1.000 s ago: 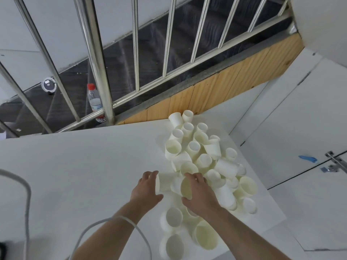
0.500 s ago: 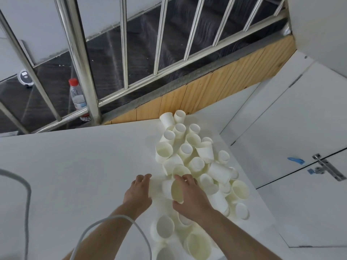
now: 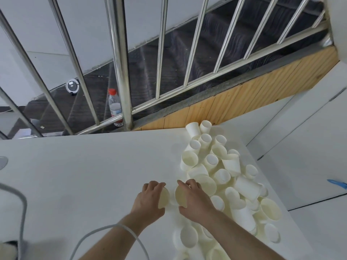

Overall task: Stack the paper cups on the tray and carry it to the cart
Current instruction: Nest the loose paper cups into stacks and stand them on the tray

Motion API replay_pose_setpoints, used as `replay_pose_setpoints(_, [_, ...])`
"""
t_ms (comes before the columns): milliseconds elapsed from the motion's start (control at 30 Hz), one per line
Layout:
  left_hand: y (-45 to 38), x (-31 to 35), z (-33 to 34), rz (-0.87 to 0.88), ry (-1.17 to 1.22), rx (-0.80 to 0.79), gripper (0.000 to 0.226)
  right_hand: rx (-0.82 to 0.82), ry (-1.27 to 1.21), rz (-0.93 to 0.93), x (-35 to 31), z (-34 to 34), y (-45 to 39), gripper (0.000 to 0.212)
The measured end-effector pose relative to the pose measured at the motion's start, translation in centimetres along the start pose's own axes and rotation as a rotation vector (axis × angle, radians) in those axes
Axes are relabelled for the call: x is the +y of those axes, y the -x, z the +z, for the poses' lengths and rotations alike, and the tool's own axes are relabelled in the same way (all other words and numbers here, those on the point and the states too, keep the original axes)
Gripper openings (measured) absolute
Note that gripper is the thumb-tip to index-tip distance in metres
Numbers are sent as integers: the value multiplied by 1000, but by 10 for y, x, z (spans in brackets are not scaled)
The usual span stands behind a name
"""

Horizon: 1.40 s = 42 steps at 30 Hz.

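A: Where are the cups?

B: A heap of white paper cups (image 3: 221, 171) lies along the right side of the white table (image 3: 84, 175), running from its far edge down to the bottom of the view. Most lie tipped on their sides or lean on each other, mouths turned every way. I count more than twenty, but they overlap too much for an exact number.

A: And the hands?

B: Both reach forward from the bottom of the view, forearms bare, palms down, at the heap's left edge. The left hand (image 3: 150, 199) curls its fingers over one cup (image 3: 163, 197) lying on its side, mouth toward the right hand. The right hand (image 3: 195, 199) grips a second cup (image 3: 180, 196), mouth toward the left hand. The two rims face each other, close together, with a small gap between.

A: Fingers wide or narrow?

B: Narrow on both, bent round the cup walls, knuckles up. The thumbs are hidden under the hands.

A: Any writing on the cups?

B: None that I can see; they are plain. A clear bottle (image 3: 114, 107) with a red cap stands beyond the table behind the steel railing (image 3: 120, 72), and its label is too small to read. A round white device (image 3: 72, 86) sits on the dark stairs further left; its markings are unreadable too.

A: Anything else near the hands?

B: One grey cable (image 3: 112, 228) loops across the left forearm.
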<state>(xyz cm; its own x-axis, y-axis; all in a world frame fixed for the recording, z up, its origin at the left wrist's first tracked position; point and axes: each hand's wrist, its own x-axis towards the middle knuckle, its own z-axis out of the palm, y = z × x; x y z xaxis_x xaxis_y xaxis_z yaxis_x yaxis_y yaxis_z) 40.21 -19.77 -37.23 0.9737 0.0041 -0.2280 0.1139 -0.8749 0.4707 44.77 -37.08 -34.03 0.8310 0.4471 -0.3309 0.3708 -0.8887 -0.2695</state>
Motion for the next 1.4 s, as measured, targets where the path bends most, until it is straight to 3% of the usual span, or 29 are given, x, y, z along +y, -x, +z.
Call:
replay_pose_setpoints(367, [9,-14,4,-2,-18,6,76,-40,-9,-18,-13,18,-9,80])
replay_pose_setpoints(800, [53,-13,-13,-4,36,121,74,76,-57,-43,-36,11,24,73])
replay_pose_setpoints(1400, [269,-35,-16,-165,24,257,75,125,-161,-250,-140,58,165,75])
